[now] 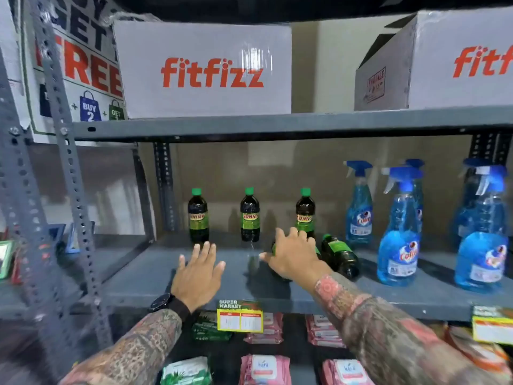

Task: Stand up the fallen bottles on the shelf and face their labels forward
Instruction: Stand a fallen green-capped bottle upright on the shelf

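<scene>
Three dark bottles with green caps and green "Sunny" labels stand upright on the grey shelf: one at the left, one in the middle, one at the right. Two more lie fallen in front of the right one. My right hand lies over the nearer fallen bottle, fingers wrapped on it, hiding most of it. The other fallen bottle lies just right of that hand, cap pointing back. My left hand hovers flat over the shelf, fingers spread, holding nothing.
Blue spray bottles crowd the shelf's right side. White "fitfizz" boxes sit on the shelf above. A price tag hangs on the front edge. Packs of wipes lie below. Perforated uprights stand at the left.
</scene>
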`<move>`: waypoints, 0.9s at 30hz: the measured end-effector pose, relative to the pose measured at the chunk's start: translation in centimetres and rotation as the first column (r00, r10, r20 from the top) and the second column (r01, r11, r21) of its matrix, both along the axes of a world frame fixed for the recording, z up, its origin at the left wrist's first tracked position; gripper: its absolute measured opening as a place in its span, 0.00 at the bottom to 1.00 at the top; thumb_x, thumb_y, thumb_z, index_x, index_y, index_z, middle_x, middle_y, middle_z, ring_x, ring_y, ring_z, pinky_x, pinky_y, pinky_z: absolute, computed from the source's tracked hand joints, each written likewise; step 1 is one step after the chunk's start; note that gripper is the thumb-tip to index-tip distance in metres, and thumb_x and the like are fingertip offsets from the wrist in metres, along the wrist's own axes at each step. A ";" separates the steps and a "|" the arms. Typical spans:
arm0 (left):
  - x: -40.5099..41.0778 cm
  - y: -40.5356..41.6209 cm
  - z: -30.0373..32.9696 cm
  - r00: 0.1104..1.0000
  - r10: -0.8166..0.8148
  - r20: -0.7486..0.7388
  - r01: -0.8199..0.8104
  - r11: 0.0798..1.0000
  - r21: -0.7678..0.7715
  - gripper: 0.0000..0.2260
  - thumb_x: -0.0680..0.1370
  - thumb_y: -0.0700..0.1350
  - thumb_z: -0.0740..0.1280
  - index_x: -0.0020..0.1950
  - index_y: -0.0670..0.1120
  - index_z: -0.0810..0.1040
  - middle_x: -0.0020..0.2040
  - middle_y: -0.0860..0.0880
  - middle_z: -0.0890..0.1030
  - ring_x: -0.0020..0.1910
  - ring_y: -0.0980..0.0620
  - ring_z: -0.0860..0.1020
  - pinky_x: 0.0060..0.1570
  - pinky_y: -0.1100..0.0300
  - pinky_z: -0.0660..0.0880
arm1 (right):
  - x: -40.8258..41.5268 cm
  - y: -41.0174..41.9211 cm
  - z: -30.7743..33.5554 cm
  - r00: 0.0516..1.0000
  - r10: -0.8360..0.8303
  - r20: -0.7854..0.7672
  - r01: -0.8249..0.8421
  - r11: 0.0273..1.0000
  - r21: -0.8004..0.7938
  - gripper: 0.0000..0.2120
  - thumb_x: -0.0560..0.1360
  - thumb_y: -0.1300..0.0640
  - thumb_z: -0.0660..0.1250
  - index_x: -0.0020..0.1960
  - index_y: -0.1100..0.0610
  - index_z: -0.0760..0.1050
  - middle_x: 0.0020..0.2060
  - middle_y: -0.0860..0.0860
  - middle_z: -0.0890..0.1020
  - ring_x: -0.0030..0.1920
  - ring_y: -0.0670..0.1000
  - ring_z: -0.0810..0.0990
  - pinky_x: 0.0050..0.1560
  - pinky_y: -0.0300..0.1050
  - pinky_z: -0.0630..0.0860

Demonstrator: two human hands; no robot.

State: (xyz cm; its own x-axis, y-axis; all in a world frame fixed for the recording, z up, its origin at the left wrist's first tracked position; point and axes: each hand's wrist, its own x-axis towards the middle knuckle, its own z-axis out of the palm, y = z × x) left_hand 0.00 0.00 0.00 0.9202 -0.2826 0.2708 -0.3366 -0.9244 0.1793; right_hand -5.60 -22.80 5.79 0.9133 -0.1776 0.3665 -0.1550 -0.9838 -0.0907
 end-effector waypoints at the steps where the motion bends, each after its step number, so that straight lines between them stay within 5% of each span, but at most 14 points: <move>1: 0.5 0.1 -0.4 0.997 0.018 -0.069 -0.018 1.000 -0.005 0.30 0.88 0.58 0.46 0.87 0.45 0.48 0.88 0.47 0.47 0.87 0.45 0.46 0.84 0.38 0.45 | 0.7 0.0 -0.3 0.999 -0.015 -0.035 0.014 1.000 -0.017 0.38 0.77 0.29 0.62 0.74 0.57 0.67 0.67 0.60 0.74 0.67 0.64 0.73 0.66 0.60 0.69; 6: 1.1 0.7 -2.0 0.972 0.044 -0.230 -0.032 0.998 0.056 0.31 0.88 0.58 0.44 0.87 0.45 0.49 0.88 0.48 0.47 0.87 0.47 0.44 0.83 0.38 0.40 | 2.7 0.8 -1.1 0.983 -0.126 -0.133 0.119 0.991 -0.060 0.43 0.72 0.26 0.66 0.72 0.59 0.70 0.66 0.59 0.76 0.66 0.61 0.74 0.65 0.56 0.72; 13: 1.8 1.4 -2.0 0.969 -0.013 -0.248 0.034 0.996 0.082 0.31 0.87 0.60 0.43 0.88 0.46 0.47 0.88 0.49 0.46 0.87 0.49 0.45 0.84 0.41 0.39 | 3.7 2.2 -1.2 0.978 -0.182 -0.098 0.184 0.983 0.018 0.30 0.76 0.40 0.70 0.68 0.57 0.68 0.63 0.59 0.74 0.64 0.60 0.75 0.63 0.51 0.75; 27: 4.9 9.0 -1.8 0.961 0.119 -0.250 -0.100 0.991 0.087 0.31 0.88 0.57 0.44 0.87 0.44 0.47 0.88 0.48 0.46 0.87 0.49 0.44 0.85 0.45 0.41 | 5.3 13.9 -1.2 0.976 0.164 -0.144 -0.140 0.976 0.167 0.33 0.75 0.40 0.71 0.70 0.58 0.63 0.66 0.61 0.71 0.68 0.65 0.71 0.68 0.57 0.71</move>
